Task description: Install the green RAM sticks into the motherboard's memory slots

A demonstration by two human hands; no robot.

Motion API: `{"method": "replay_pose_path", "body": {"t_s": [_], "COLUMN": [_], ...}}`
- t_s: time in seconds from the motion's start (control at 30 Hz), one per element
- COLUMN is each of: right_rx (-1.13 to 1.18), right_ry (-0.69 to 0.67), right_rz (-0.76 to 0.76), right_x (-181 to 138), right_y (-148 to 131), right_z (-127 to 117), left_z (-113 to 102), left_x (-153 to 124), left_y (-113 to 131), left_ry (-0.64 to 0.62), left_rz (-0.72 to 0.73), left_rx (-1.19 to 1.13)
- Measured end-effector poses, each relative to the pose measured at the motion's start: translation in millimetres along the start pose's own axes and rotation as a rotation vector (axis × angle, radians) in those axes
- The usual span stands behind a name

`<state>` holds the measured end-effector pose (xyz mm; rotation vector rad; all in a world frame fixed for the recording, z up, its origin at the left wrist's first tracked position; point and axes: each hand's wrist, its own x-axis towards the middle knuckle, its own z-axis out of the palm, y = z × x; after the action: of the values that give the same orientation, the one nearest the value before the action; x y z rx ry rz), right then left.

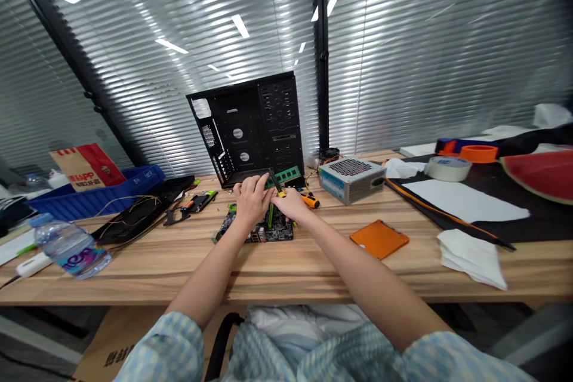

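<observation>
The motherboard lies on the wooden table in front of me, partly covered by my hands. My left hand is over its left part, fingers bent and close together; whatever is under the fingertips is hidden. My right hand is closed around a slim black and yellow tool whose kind I cannot make out, close to the left fingertips. A green memory stick shows just behind the hands. By the right hand's knuckles lies a screwdriver with an orange and black handle.
Behind the board stands an open black computer case. To the right are a power supply, an orange drive, napkins and a tape roll. A water bottle and a blue bin are left.
</observation>
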<state>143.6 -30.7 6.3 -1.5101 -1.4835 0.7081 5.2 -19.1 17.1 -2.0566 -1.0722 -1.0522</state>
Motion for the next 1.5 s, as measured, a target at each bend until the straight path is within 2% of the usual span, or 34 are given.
{"method": "replay_pose_path", "body": {"t_s": [0.23,0.43,0.73,0.87,1.03,1.3,1.5], "right_rx": [-0.391,-0.602,-0.714,-0.773,-0.800,-0.776,-0.778], "right_ry": [0.175,0.259,0.346,0.405,0.470,0.498,0.522], "right_rz": [-0.075,-0.225,-0.439,-0.506,-0.583,-0.615,-0.620], "right_x": [-5.0,-12.0,-7.3,-1.7,0.3,-3.2,-2.1], "right_y": [-3.5,-6.6,0.8,5.6,6.9,3.4,4.8], "right_z": [-15.7,-23.1,-29.0,-32.9,-37.0,-41.0,-41.9], "left_z": [-2.8,-3.3,-7.8,-8.9,-8.6,-6.1,-4.3], "left_x": [-2.0,-1.8,0.3,1.3,1.5,1.0,0.1], "left_y": [-3.7,-7.8,-15.1,-17.6,-19.7,-23.7,-23.4], "left_ry": [0.025,0.019,0.063,0.034,0.001,-0.027,0.031], "left_rz": [-0.076,-0.049,0.091,0.158,0.172,0.155,0.186], "left_rx": [-0.209,-0.252,-0.250,-0.195,-0.171,-0.204,-0.213]}}
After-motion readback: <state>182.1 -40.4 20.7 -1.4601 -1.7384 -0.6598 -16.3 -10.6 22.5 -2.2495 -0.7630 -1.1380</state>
